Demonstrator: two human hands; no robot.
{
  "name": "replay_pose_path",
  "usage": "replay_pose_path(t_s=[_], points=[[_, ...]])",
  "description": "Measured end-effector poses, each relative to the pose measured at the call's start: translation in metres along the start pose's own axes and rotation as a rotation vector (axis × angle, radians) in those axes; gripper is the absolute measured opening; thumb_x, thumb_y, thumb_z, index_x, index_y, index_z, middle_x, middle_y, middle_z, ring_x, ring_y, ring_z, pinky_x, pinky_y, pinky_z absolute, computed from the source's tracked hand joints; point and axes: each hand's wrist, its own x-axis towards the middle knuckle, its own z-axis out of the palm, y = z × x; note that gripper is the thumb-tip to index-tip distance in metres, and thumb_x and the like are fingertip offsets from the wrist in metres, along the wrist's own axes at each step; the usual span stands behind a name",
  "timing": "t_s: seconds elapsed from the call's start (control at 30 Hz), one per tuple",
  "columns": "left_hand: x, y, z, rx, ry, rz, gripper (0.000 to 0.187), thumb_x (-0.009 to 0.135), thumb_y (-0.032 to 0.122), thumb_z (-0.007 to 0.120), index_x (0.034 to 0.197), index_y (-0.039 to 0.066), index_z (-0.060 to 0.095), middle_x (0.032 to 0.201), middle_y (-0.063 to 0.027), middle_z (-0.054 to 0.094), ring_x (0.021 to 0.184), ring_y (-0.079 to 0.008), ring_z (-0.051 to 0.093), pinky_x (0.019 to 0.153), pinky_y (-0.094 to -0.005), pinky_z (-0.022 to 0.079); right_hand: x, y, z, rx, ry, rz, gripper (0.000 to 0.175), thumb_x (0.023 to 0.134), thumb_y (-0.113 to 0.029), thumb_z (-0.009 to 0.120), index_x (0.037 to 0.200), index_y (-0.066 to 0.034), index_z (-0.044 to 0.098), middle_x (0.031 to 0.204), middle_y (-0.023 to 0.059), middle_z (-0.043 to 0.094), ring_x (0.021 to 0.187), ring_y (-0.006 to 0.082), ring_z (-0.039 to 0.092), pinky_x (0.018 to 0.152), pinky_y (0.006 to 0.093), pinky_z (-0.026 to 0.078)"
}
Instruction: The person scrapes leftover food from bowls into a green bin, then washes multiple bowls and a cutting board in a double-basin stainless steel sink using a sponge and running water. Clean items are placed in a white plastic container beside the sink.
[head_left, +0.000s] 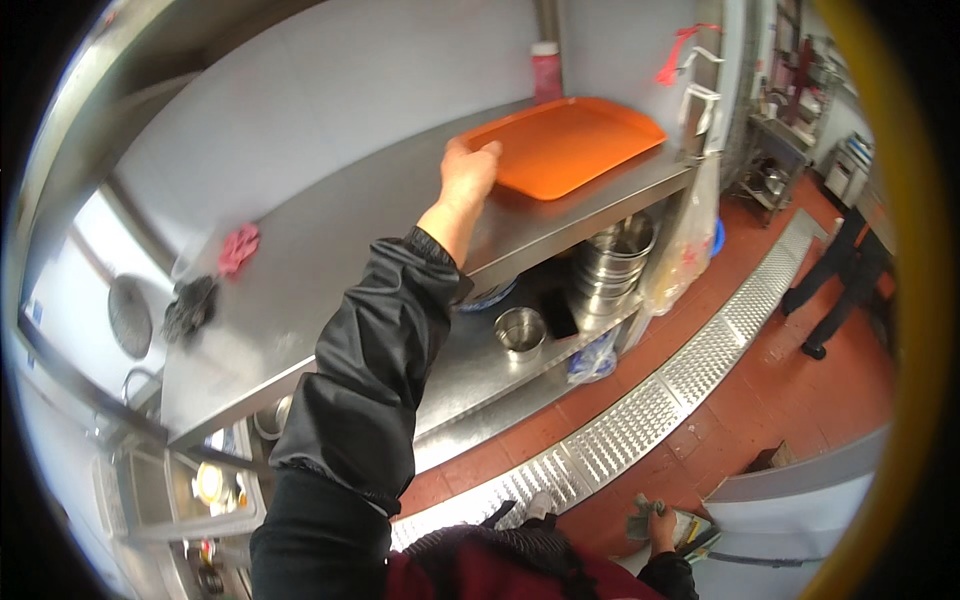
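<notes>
My left hand (469, 176), in a black sleeve, grips the near left edge of an orange tray (570, 146) at the right end of a stainless steel shelf (337, 217). The thumb lies over the tray's rim; the fingers beneath are hidden. Low on the right, my right hand (661, 527) holds a grey-green cloth (639, 517) beside a pale container or board whose kind I cannot tell. Behind the tray stands a jar with red contents (547, 71) and a white lid.
Stacked steel pots (615, 262), a small steel pot (520, 332) and a dark flat object (559, 313) occupy the lower shelf. A pink cloth (239, 250) and dark scrubber (190, 307) lie left. Metal grating (637, 435) crosses the red floor; a person (844, 277) stands at right.
</notes>
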Motion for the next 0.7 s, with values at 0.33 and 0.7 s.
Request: replay_pose_path(t_s=[0.33,0.7], points=[[-0.268,-0.102,-0.171,-0.169,-0.186,-0.11,0.027,0.081,0.008,0.057,0.105,-0.001,0.048,0.092,-0.005,0.055,0.084,-0.0123,0.053,0.072,-0.0249,0.043,0.015,-0.049,0.053,-0.049,-0.268,-0.343,0.031,0.066,-0.015,0.056,0.091,0.0032,0.057,0.082,0.0261,0.058,0.08,0.0416,0.055,0.068,0.0449,0.044],[-0.698,-0.149,-0.436,-0.772,0.866,-0.91,0.017,0.082,0.016,0.051,0.092,0.002,0.051,0.087,-0.0081,0.055,0.072,-0.0204,0.055,0.064,-0.0309,0.047,-0.211,-0.177,0.155,-0.411,-0.656,-0.889,0.034,0.071,-0.018,0.056,0.098,0.0018,0.054,0.088,0.0252,0.057,0.085,0.0401,0.055,0.076,0.0434,0.044]])
